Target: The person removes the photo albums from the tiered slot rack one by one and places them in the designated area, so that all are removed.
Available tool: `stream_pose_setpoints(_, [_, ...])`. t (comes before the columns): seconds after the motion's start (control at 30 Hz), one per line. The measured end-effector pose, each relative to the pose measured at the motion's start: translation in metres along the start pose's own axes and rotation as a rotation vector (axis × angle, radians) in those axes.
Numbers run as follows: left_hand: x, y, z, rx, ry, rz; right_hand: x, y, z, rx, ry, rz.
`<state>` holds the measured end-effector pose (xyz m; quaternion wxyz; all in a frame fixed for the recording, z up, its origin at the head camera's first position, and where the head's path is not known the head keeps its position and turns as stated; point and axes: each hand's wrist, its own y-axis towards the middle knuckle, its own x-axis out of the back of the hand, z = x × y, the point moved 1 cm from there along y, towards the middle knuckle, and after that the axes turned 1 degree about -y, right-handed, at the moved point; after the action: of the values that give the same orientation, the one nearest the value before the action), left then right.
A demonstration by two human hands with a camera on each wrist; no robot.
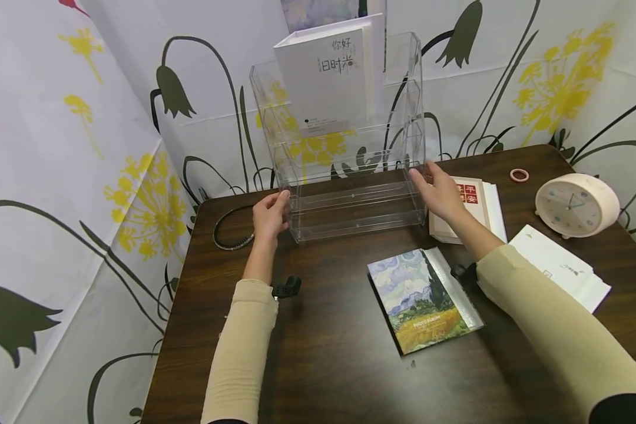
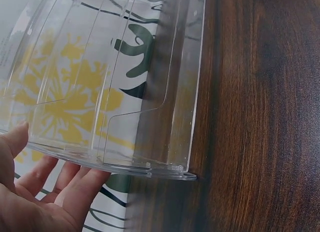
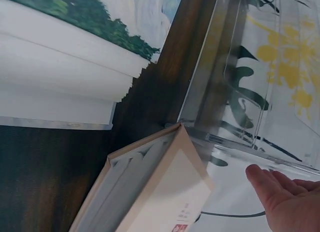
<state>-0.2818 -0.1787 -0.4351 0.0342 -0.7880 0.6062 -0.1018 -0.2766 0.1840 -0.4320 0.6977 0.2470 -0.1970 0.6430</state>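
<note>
A clear, tiered display rack (image 1: 360, 219) stands at the back of the dark wooden table. My left hand (image 1: 269, 215) grips its left side panel low down, thumb at the front and fingers outside; the left wrist view shows the hand (image 2: 55, 192) at the panel's edge. On the opposite side my right hand (image 1: 441, 191) holds the right panel, its thumb over the front edge. In the right wrist view only some fingers of that hand (image 3: 292, 199) show beside the panel. A white book (image 1: 323, 82) leans upright in an upper tier.
A photo album (image 1: 424, 300) lies in front of the rack. A tan-edged book with a red label (image 1: 474, 200) lies by my right hand. Farther right are white books (image 1: 551, 265), a pink clock (image 1: 569, 206) and a small pink ring (image 1: 519, 171). A dark cord loop (image 1: 215, 237) lies left.
</note>
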Motion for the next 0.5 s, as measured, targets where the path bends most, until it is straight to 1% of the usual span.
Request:
stream_pose_setpoints(0.13, [0.002, -0.001, 0.002, 0.006, -0.001, -0.01, -0.005, 0.007, 0.0, -0.013, -0.026, 0.049])
stream_pose_setpoints(0.23, [0.002, -0.001, 0.002, 0.004, 0.005, -0.004, -0.005, 0.011, -0.001, -0.006, -0.048, 0.065])
stream_pose_setpoints(0.33, [0.001, -0.001, 0.001, -0.003, 0.009, 0.008, -0.004, 0.013, -0.003, -0.015, -0.056, 0.077])
stream_pose_setpoints(0.5, [0.0, 0.001, 0.0, -0.01, 0.001, 0.01, 0.001, 0.015, 0.0, -0.028, -0.045, 0.113])
